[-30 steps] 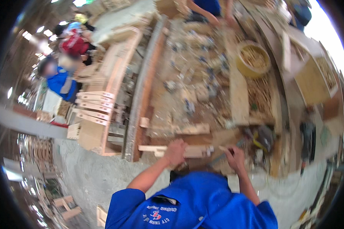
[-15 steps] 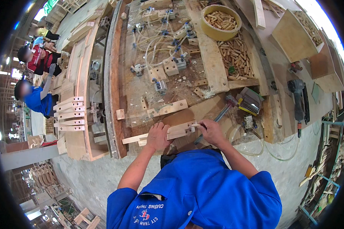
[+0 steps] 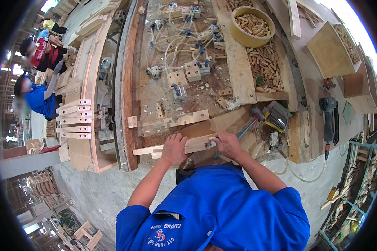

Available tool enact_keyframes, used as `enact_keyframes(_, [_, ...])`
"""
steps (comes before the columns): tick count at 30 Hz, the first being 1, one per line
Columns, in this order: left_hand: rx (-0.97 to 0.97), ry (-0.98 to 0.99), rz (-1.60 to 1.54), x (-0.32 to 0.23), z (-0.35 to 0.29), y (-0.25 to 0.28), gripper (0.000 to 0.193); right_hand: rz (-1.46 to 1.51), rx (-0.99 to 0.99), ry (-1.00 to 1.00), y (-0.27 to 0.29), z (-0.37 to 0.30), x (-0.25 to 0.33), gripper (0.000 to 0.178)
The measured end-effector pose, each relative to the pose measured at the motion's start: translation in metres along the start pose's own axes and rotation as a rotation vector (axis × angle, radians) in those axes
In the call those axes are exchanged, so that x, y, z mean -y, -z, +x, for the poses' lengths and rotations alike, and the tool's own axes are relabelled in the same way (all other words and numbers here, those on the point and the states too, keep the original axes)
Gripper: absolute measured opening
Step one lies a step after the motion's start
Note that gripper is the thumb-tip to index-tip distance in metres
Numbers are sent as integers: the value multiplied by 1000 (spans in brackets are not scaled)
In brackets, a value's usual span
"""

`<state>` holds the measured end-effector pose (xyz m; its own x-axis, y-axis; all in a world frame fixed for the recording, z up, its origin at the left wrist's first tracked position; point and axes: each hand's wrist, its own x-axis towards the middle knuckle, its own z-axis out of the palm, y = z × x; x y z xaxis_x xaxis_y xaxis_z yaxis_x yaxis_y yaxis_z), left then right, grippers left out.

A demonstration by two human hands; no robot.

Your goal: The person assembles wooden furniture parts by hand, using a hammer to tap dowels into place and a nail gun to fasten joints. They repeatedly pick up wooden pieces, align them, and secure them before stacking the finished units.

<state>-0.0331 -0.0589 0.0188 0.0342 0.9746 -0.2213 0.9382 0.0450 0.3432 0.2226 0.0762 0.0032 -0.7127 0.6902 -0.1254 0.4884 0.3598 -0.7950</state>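
My left hand (image 3: 175, 149) is closed over light wooden pieces (image 3: 195, 144) lying side by side at the near edge of the bench; their narrow ends stick out to its left. At their right end, dark holes show. There my right hand (image 3: 227, 145) is closed, thumb and fingertips pressed against the end with a small pale dowel (image 3: 213, 144), mostly hidden by the fingers. A hammer (image 3: 252, 120) with a bluish handle lies just beyond my right hand. Past my hands rests a loose drilled wooden block (image 3: 186, 119).
A yellow tub (image 3: 252, 27) of dowels stands over a compartment of loose dowels (image 3: 264, 67). Pneumatic clamps with tubing (image 3: 193, 70) spread across the bench. A power tool (image 3: 329, 121) lies at right; drilled slats (image 3: 74, 120) sit on the left bench. Co-workers are farther left.
My right hand has closed in on the end of the wooden pieces, and the dowel that stuck out there is now mostly covered. My left hand keeps its grip. The view has shifted slightly.
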Motion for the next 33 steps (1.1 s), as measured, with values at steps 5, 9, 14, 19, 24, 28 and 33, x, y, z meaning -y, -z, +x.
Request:
enact_keyframes(5, [32,-7,46,0,3,5,68,-110,34,105,-7,11,-4,29])
enact_keyframes(9, [111,-8,67,-3,5,14,72,-105,36,88,-16,14,-16,35])
enact_keyframes(14, [96,-2,109,1,6,10,69,-233,239,-83,65,68,1,34])
enact_keyframes(19, [101,21,74,-1,8,14,70,-111,-509,23,219,189,-26,14])
enact_keyframes(24, [171,34,38,-4,11,24,75,-502,-578,-113,313,302,-40,24])
enact_keyframes(28, [204,48,40,-6,9,31,77,-810,-191,-403,326,369,-54,22])
enact_keyframes(33, [212,32,30,-4,12,46,74,-789,-309,-376,328,384,-78,24])
